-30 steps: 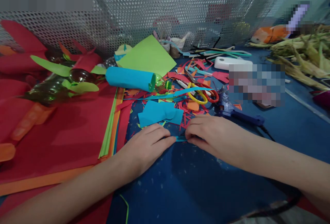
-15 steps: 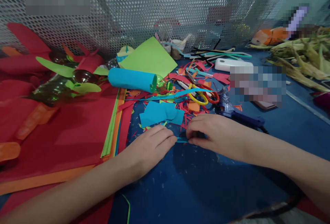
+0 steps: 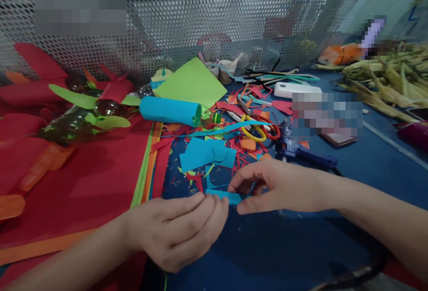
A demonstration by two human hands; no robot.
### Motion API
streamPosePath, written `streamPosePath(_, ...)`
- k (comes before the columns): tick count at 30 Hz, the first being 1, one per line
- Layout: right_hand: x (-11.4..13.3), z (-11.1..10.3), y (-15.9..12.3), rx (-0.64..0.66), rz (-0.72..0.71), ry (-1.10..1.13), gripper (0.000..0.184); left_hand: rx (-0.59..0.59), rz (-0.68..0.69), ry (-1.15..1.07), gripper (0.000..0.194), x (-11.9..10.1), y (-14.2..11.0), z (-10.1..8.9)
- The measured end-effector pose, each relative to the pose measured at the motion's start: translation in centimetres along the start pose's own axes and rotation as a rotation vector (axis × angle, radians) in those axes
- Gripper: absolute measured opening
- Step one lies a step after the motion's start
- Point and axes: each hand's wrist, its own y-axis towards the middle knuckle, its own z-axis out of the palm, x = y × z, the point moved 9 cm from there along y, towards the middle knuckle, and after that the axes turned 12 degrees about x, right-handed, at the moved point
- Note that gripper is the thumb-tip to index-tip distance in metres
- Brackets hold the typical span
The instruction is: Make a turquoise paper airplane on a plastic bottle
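A small folded strip of blue paper is held between my two hands, just above the dark blue table. My left hand pinches its left end, palm turned partly up. At the other end, my right hand grips it between thumb and fingers. Cut blue paper pieces lie just beyond. Behind them rests a green plastic bottle lying on its side, with a blue paper tube wrapped around its body. A long thin blue strip crosses the scraps.
Yellow- and red-handled scissors and a blue glue gun lie among colourful scraps. Red paper sheets and bottle-and-paper models cover the left. A perforated metal panel stands behind; dried husks lie right.
The blue strip has been lifted and turned so its flat face shows. My left hand has rolled over, palm more upward, and my right hand has shifted slightly down. The view has tilted slightly.
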Motion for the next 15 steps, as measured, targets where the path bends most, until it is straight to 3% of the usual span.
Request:
streamPosePath(4, 0.4, -0.1, 0.2, -0.035, -0.054, -0.045, 0.016, 0.004, -0.01, -0.005, 0.029, 0.2, 0.0, -0.1)
streamPosePath(7, 0.7, -0.4, 0.1, -0.102, -0.068, -0.106, 0.01, 0.028, -0.127, -0.164, 0.034, 1.1, -0.2, 0.4)
streamPosePath(11, 1.3, -1.0, -0.3, -0.219, -0.104, -0.194, 0.006, 0.049, -0.492, -0.38, 0.027, 3.9, -0.8, 1.8)
streamPosePath(13, 1.5, -1.3, -0.5, -0.262, -0.119, -0.16, 0.006, -0.044, -0.743, -0.545, 0.021, 5.9, -1.9, 2.4)
streamPosePath(15, 1.4, -1.5, -0.5, -0.291, -0.117, -0.078, 0.007, -0.174, -0.994, -0.827, 0.034, 7.6, -3.6, 3.7)
